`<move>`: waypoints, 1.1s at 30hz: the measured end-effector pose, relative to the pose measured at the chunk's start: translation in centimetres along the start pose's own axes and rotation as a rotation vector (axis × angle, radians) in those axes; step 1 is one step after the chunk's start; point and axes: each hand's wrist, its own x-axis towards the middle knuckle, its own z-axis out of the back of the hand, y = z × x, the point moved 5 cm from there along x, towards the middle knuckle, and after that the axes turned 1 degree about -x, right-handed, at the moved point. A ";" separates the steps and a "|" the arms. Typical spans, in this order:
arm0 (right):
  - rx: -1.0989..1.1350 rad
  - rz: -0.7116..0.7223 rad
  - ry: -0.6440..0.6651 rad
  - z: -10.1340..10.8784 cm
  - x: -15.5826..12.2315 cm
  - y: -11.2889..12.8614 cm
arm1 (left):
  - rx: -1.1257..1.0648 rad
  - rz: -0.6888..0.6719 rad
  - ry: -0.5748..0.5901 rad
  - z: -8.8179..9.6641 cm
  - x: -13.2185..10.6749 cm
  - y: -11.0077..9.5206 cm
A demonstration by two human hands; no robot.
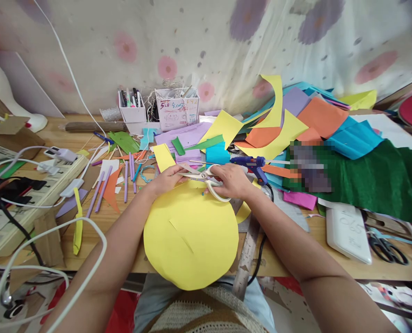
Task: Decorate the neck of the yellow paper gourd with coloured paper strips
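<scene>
A large round yellow paper sheet (192,236) lies over the table's front edge and my lap. My left hand (166,178) is closed, pinching the sheet's far edge. My right hand (231,179) is wrapped round the white handles of a pair of scissors (206,178), whose open blades point left at the paper's far edge beside my left fingers. A blue glue gun (250,163) lies just behind my right hand.
Coloured paper scraps (296,125) and green felt (375,178) pile up at the right. Pen boxes (176,108) stand at the back. A power strip (35,185) with white cables sits left. A metal ruler (247,249), white box (347,231) and black scissors (388,247) lie right.
</scene>
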 end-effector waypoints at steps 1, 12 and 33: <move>-0.004 -0.006 0.004 0.0 0.0 0.0 | 0.012 -0.004 0.012 0.0 0.0 0.0; -0.038 -0.097 0.077 -0.1 -0.2 -0.5 | 0.018 -0.007 0.001 0.1 0.1 -0.1; -0.190 -0.642 0.229 -1.1 -1.9 -3.9 | 0.231 -0.001 -0.084 1.0 -0.1 0.3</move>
